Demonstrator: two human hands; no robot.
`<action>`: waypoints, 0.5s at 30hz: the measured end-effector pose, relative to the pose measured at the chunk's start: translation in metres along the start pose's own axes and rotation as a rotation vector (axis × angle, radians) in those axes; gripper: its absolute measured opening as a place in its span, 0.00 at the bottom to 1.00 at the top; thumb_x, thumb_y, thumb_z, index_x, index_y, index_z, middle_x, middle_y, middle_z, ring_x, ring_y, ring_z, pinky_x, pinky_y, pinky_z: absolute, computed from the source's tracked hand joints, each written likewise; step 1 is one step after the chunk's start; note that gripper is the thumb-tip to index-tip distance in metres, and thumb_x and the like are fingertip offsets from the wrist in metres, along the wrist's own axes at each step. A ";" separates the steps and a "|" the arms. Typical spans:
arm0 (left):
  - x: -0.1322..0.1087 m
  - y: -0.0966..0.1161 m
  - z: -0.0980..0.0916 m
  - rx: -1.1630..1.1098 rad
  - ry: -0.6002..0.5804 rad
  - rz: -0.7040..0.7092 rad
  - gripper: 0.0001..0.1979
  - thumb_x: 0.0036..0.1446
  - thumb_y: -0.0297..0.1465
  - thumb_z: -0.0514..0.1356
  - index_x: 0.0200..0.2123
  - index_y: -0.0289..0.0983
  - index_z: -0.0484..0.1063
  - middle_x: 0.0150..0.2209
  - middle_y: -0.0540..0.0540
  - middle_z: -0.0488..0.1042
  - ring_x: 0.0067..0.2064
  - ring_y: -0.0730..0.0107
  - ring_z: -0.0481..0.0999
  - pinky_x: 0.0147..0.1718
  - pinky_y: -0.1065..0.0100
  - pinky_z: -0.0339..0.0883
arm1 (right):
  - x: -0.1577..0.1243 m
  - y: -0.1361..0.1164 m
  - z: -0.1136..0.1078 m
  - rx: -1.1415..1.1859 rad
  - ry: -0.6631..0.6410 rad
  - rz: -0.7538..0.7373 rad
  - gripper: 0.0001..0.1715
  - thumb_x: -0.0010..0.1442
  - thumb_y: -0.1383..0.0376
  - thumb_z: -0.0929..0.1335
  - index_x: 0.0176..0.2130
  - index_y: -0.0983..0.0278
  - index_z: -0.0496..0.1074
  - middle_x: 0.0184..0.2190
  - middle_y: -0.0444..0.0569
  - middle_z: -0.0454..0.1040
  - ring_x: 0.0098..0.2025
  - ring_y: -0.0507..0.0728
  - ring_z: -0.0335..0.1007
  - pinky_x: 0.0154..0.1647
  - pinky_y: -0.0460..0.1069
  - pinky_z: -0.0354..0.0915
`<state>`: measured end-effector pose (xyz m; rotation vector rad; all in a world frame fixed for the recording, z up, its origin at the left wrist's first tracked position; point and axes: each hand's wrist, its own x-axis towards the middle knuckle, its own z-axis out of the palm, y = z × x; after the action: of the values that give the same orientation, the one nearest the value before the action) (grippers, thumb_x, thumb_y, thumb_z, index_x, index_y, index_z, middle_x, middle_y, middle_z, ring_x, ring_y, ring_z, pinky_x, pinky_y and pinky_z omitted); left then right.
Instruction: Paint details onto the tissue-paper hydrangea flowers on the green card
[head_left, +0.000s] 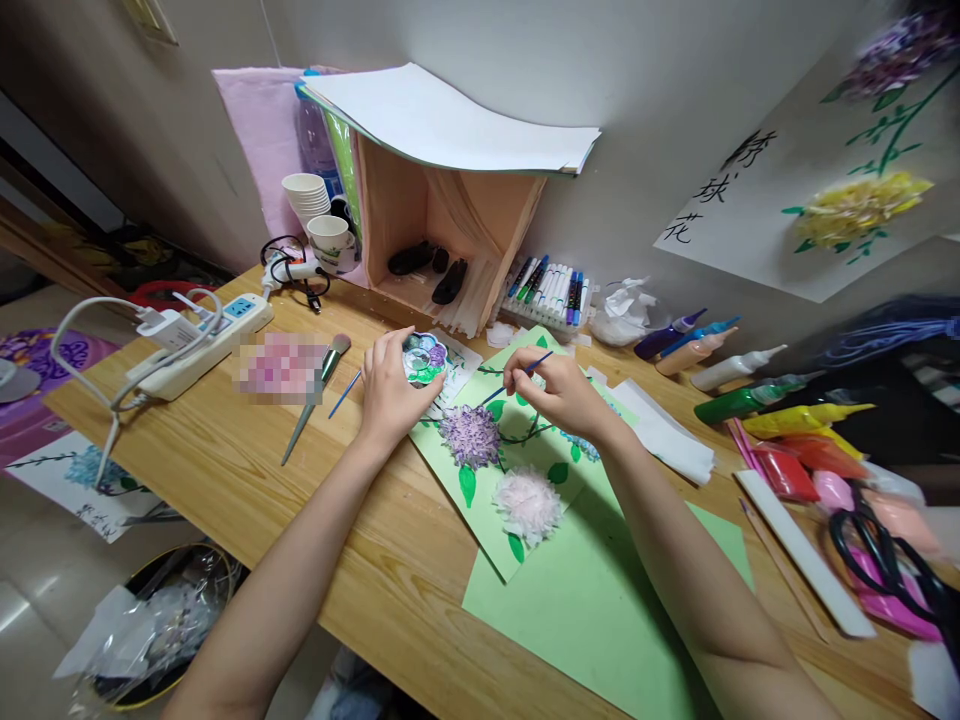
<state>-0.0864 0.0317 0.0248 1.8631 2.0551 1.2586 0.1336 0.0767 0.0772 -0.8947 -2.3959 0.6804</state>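
My left hand (388, 385) curls around the rim of a small round paint palette (425, 359) with green and purple paint, resting on the wooden table (225, 470). My right hand (556, 390) pinches a thin blue paintbrush (517, 377), its tip pointing left toward the palette. Below both hands lies a light green card (487, 500) with a purple paper flower (470, 435), a pale pink paper flower (527, 503) and painted green leaves and stems.
A larger green sheet (600, 610) lies under my right forearm. A big brush (315, 400) and power strip (199, 345) sit left. A wooden box (442, 230), marker set (547, 290), paint tubes (750, 390) and scissors (885, 560) line the back and right. A bin (165, 620) stands below.
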 end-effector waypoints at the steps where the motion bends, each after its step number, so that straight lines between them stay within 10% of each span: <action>1: 0.000 0.000 0.000 -0.002 0.000 -0.001 0.30 0.47 0.34 0.66 0.53 0.38 0.63 0.52 0.40 0.68 0.55 0.53 0.65 0.55 0.54 0.59 | 0.000 0.001 -0.001 0.003 0.010 0.008 0.10 0.60 0.69 0.60 0.29 0.63 0.67 0.26 0.46 0.72 0.31 0.53 0.66 0.34 0.49 0.60; 15: 0.000 -0.001 0.001 0.000 0.003 0.002 0.30 0.46 0.34 0.67 0.53 0.37 0.63 0.52 0.40 0.68 0.55 0.53 0.65 0.55 0.55 0.59 | 0.000 0.003 0.000 0.080 0.040 0.015 0.12 0.61 0.68 0.59 0.29 0.64 0.68 0.26 0.46 0.72 0.29 0.52 0.67 0.33 0.48 0.61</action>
<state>-0.0868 0.0325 0.0237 1.8648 2.0559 1.2623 0.1349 0.0792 0.0753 -0.8858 -2.3115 0.7513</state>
